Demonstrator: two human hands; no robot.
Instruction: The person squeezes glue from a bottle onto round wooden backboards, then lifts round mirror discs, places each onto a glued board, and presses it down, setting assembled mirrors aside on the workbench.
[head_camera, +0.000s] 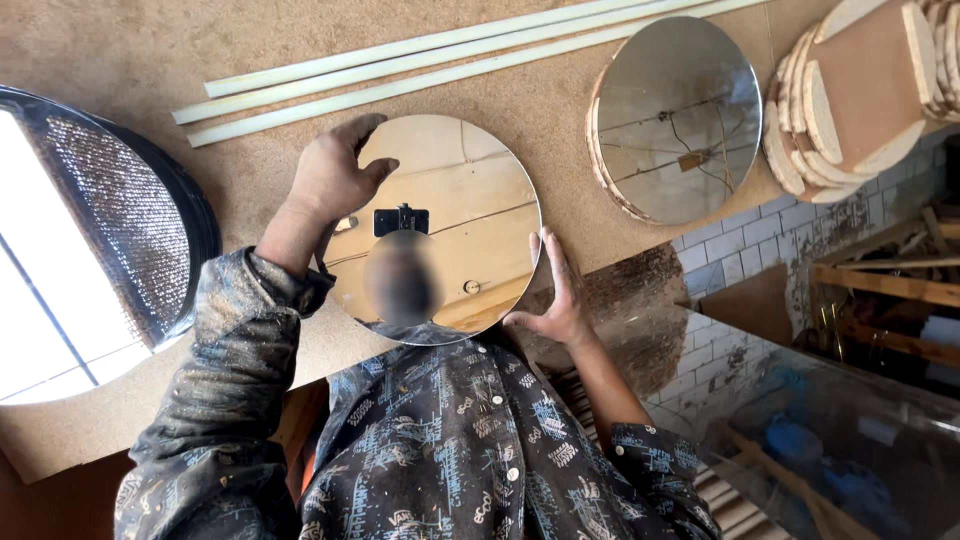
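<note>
- A round mirror (440, 225) lay flat on the brown table (120, 60), near the middle of the view, just in front of the person.
- The left hand (330, 180) rested on the mirror's far left rim, fingers curled over the edge and gripping it.
- The right hand (558, 295) was open, its palm and straight fingers pressed flat against the mirror's near right edge, steadying the disc rather than closing round it.
- The mirror looked thin, stiff and smooth-faced; it was judged fragile and slippery, with an edge that could chip, so it would best be held by the rim on two opposite sides, not by the face.
- A second round mirror (680, 115) sat on a wooden disc further right and well apart from the first.
- A stack of round wooden discs (850, 95) stood at the far right corner.
- Three pale long strips (420, 65) lay along the far side of the table, just beyond the left hand.
- A large dark-rimmed mirror (90, 240) lay at the left edge, reflecting a bright window.
</note>
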